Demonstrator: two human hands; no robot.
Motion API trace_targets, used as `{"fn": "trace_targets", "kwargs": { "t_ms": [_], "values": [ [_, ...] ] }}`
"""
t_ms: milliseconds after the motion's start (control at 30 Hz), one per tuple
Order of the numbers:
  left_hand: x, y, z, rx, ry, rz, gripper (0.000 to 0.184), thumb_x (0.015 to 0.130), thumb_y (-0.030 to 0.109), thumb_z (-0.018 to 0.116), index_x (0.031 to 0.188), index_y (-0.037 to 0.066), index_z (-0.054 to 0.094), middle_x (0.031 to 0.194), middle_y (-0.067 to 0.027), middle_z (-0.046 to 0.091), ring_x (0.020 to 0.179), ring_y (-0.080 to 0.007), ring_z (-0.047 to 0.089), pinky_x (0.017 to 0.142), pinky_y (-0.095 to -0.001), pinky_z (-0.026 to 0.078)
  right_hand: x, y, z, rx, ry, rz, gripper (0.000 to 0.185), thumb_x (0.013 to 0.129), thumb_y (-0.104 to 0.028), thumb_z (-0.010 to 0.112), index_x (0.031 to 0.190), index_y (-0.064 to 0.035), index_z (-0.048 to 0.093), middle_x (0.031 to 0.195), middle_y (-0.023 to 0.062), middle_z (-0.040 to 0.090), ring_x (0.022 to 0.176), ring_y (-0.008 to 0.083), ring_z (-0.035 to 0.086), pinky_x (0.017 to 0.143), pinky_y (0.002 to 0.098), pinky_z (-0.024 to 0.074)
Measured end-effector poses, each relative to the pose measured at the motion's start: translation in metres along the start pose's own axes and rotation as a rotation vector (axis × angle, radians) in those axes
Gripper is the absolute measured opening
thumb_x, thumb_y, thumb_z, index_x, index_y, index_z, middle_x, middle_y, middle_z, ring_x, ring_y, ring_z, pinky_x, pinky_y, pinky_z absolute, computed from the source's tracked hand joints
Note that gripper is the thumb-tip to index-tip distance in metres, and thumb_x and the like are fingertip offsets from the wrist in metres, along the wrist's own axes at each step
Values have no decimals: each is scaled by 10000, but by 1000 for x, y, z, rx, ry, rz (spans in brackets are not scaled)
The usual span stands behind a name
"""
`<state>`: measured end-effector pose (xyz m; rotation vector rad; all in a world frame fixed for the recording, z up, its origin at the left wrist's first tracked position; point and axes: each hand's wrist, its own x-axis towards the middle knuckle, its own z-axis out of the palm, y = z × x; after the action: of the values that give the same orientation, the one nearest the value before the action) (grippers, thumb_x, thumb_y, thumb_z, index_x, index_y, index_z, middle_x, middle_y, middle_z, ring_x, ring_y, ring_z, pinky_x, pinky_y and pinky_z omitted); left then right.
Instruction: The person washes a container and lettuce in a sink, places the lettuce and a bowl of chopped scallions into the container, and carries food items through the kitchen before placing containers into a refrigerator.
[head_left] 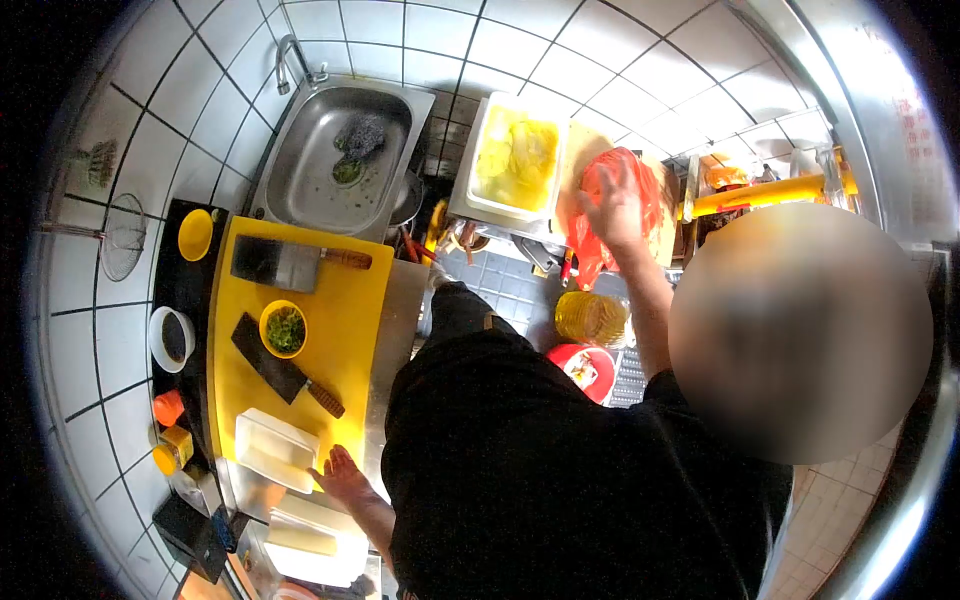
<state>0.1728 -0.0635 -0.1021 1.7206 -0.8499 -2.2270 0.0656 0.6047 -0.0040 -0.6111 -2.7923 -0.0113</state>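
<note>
My left hand [345, 478] is at the near corner of the yellow cutting board [345, 340], its fingers apart and holding nothing. Right beside those fingers lies a white rectangular tub [277, 450]; whether they touch it I cannot tell. A second white tub [315, 540] is below that hand. Over a red plastic bag [640, 205], my right hand [612, 205] is spread with its fingers stretched out. The bag lies on a wooden board, and its contents are hidden. Left of the bag stands a white tub of yellow food in liquid [518, 160].
Two cleavers [275, 263] [268, 358] and a yellow bowl of chopped greens [286, 328] lie on the cutting board. A steel sink [300, 180] is behind. An oil jug [590, 318] and red bucket [597, 372] stand low. A blurred head [800, 335] fills the right.
</note>
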Motion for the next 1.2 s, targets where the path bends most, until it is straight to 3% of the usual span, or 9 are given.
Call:
{"fn": "trace_targets", "kwargs": {
  "t_ms": [133, 233, 333, 467, 533, 667, 800, 1000, 1200],
  "values": [
    [-20, -10, -12, 159, -405, -18, 477, 1040, 384, 540, 1282, -27, 537, 1066, -145, 645, 980, -266, 634, 899, -363, 568, -26, 68, -24, -191, -225, 454, 924, 852, -510, 730, 1525, -6, 345, 1555, 300, 330, 1411, 435, 398, 1146, 477, 391],
    [-54, -17, 23, 297, -423, 4, 310, 1037, 291, 549, 1165, 15, 610, 1007, -96, 660, 932, -241, 639, 863, -365, 554, -40, 110, 1, 41, -285, 796, 1173, 778, -548, 805, 1578, 19, 161, 1568, 295, 317, 1445, 407, 361, 1166, 459, 365],
    [-66, -26, 52, 464, -502, 93, 267, 1022, 243, 569, 1170, 24, 604, 1014, -90, 657, 938, -228, 642, 862, -371, 538, -62, 123, 35, 658, -215, 717, 1343, 688, -557, 882, 1586, 26, 72, 1561, 294, 332, 1451, 378, 364, 1170, 436, 358],
    [-96, -26, 94, 535, -595, 187, 254, 1020, 197, 563, 1198, 19, 594, 1033, -101, 668, 928, -223, 663, 841, -361, 537, -81, 237, 146, 471, -21, 691, 992, 763, -225, 799, 1568, -19, 256, 1428, 249, 539, 1264, 340, 579, 1054, 389, 467],
    [-109, -21, 108, 581, -589, 242, 253, 1023, 185, 555, 1207, 14, 588, 1042, -107, 672, 920, -223, 669, 832, -360, 541, -52, 187, 64, 389, 49, 739, 361, 840, -140, 640, 1181, -43, 709, 959, 114, 749, 901, 218, 711, 838, 360, 544],
    [-110, -22, 121, 602, -601, 308, 278, 1025, 184, 556, 1240, 8, 577, 1047, -114, 670, 925, -220, 669, 829, -352, 545, 1, 194, 13, 805, 51, 834, 292, 863, -210, 654, 1039, 8, 734, 928, 126, 742, 827, 201, 678, 773, 354, 536],
    [-117, -29, 126, 617, -518, 330, 290, 1024, 181, 561, 1245, -7, 576, 1045, -126, 662, 932, -229, 668, 825, -348, 561, 59, 200, -53, 224, -12, 645, 321, 924, -262, 593, 1123, -45, 721, 1065, 194, 726, 912, 292, 696, 808, 389, 546],
    [-120, -28, 118, 559, -545, 328, 293, 1006, 149, 587, 1228, -41, 589, 1062, -144, 658, 933, -243, 671, 835, -356, 567, 98, 34, -163, 1148, 67, 469, 363, 933, -202, 584, 1233, -5, 640, 1159, 194, 681, 1020, 287, 666, 905, 390, 524],
    [-138, -29, 137, 635, -801, 287, 286, 1029, 141, 571, 1263, -23, 578, 1129, -141, 650, 991, -247, 669, 879, -364, 570, 81, -124, -202, 1538, -70, 298, 438, 942, -141, 575, 1343, 35, 558, 1253, 195, 636, 1128, 282, 636, 1003, 392, 503]
  ]
}}
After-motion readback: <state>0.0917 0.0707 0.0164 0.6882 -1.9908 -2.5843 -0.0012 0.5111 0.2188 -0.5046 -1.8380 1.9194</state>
